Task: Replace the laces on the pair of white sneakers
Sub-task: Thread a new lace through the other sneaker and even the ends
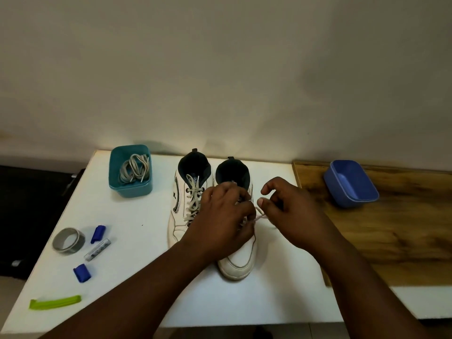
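Looking down, you've got a white table (137, 241) pushed up against a plain pale wall (220, 69), with a wooden board (403, 228) lying over its right end and a dark space falling away past the left edge. On that board sits a blue tub (351, 183), well apart from your hands. Far left on the white top, a teal tub (130, 170) holds a bundle of grey laces (135, 168). Nearer you on the left lie a roll of grey tape (68, 240), a clear tube (97, 249) between two blue caps (98, 233), and a green strip (55, 302) by the front edge. Dead centre, the pair of white sneakers stands side by side, toes toward you: the left sneaker (182, 206) fully laced and untouched, the right sneaker (238, 260) right under your hands. Your left hand (220, 221) lies over its lacing area, fingers curled down onto the eyelets, though whether they grip anything there I cannot tell. Your right hand (291, 211) hovers just beside the shoe's right flank, thumb and fingers curled, and the loose lace (263, 216) runs from the shoe straight into that grasp, a strand trailing onto the table beneath.
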{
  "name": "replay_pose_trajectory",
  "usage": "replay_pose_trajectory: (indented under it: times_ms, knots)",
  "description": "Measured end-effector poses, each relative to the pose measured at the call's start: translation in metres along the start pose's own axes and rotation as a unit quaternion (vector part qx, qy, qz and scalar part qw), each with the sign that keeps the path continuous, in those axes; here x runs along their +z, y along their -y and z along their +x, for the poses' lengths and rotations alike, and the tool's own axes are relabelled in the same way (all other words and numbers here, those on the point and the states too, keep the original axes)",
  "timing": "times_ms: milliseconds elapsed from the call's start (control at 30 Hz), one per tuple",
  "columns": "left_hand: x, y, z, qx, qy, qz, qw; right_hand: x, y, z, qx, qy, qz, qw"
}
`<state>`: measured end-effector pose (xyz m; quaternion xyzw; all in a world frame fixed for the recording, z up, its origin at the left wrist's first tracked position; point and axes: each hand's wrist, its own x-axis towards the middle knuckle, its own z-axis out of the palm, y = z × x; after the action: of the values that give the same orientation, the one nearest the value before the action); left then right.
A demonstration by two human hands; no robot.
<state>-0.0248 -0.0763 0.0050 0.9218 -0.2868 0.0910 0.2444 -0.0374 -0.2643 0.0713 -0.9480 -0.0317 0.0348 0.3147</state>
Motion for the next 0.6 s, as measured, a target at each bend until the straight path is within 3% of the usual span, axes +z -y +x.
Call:
replay_pose_trajectory:
  times_ms: [100, 167, 233, 267, 367, 400, 467, 500, 600]
  knots:
    - [-0.001, -0.001, 0.0, -0.031, -0.01, 0.015, 0.999, 0.0, -0.001, 0.001, -0.054, 0.002, -0.09, 0.995]
    - [-0.002, -0.001, 0.001, -0.041, -0.009, 0.003, 0.999, 0.005, -0.002, 0.004, -0.054, -0.038, -0.064, 0.996]
    - [-0.003, -0.002, 0.0, -0.032, -0.004, -0.021, 0.999, 0.013, 0.0, 0.006, -0.001, -0.111, 0.11, 0.988]
    - [-0.003, -0.003, -0.001, -0.029, 0.001, -0.036, 0.999, 0.016, 0.004, 0.008, 0.028, -0.131, 0.238, 0.962]
    - [-0.001, -0.006, 0.0, -0.079, 0.003, -0.145, 0.986, 0.017, 0.02, 0.01, 0.03, -0.108, 0.539, 0.835]
    - [-0.003, -0.008, 0.002, -0.134, -0.008, -0.23, 0.964, 0.014, 0.023, 0.009, 0.019, -0.081, 0.596, 0.799]
    - [-0.014, -0.012, 0.011, -0.248, -0.025, -0.413, 0.876, 0.01, 0.026, 0.007, 0.0, -0.019, 0.644, 0.765]
    - [-0.021, -0.013, 0.014, -0.277, -0.01, -0.469, 0.839, 0.01, 0.025, 0.006, -0.006, 0.004, 0.637, 0.771]
    - [-0.037, -0.018, 0.018, -0.282, 0.011, -0.568, 0.773, 0.014, 0.021, 0.003, -0.001, 0.055, 0.593, 0.804]
